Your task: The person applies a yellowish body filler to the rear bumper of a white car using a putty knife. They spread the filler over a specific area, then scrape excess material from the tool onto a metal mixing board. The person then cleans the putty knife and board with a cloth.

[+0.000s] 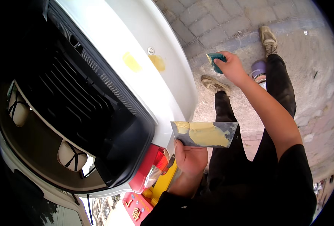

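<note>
My left hand (191, 160) is closed on the lower edge of a flat grey putty board (180, 141), its thumb on the face. Yellow putty (208, 135) is smeared thickly across the board. Farther off and to the right, my right hand (233, 67) pinches a small teal putty spreader (219, 63) with yellowish putty along its left edge. The spreader is apart from the white car body (170, 83). Two yellow putty patches, one on the rim (132, 62) and one beside the round lock (150, 51), show on the car.
The open car trunk (84, 90) fills the left side, with a red tail light (152, 169) near my left hand. A purple can (259, 69) stands on the ground by my shoes. Grey paving bricks (212, 22) lie at the far side. A red sign (135, 207) is at the bottom.
</note>
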{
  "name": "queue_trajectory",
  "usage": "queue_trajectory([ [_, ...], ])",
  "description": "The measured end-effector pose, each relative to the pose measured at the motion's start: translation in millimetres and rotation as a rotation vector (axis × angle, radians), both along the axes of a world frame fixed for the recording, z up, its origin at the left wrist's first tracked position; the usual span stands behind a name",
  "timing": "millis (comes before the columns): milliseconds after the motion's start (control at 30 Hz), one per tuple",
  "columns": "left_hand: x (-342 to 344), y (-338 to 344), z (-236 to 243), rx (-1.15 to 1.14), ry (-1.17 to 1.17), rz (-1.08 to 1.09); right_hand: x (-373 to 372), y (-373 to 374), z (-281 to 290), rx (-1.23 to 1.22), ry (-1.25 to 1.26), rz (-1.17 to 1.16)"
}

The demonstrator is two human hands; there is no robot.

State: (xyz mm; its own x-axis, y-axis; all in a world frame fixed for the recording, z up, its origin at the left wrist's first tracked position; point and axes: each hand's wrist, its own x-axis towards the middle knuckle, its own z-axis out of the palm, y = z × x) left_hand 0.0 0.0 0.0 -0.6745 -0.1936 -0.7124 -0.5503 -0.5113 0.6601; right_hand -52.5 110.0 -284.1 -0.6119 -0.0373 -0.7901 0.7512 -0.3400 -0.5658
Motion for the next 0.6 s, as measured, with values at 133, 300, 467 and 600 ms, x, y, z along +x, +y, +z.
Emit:
queue_trajectory([
  [133, 13, 39, 20, 0.153, -0.160, 0.160, 19, 37, 30, 0.012, -0.056, 0.105],
  [300, 21, 89, 17, 0.278, -0.160, 0.168, 14, 89, 29, 0.041, 0.017, 0.143],
  [467, 72, 98, 40, 0.326, -0.175, 0.105, 42, 123, 57, 0.101, 0.043, 0.124],
  [600, 118, 75, 31, 0.358, -0.068, 0.085, 70, 125, 55, 0.067, 0.054, 0.047],
])
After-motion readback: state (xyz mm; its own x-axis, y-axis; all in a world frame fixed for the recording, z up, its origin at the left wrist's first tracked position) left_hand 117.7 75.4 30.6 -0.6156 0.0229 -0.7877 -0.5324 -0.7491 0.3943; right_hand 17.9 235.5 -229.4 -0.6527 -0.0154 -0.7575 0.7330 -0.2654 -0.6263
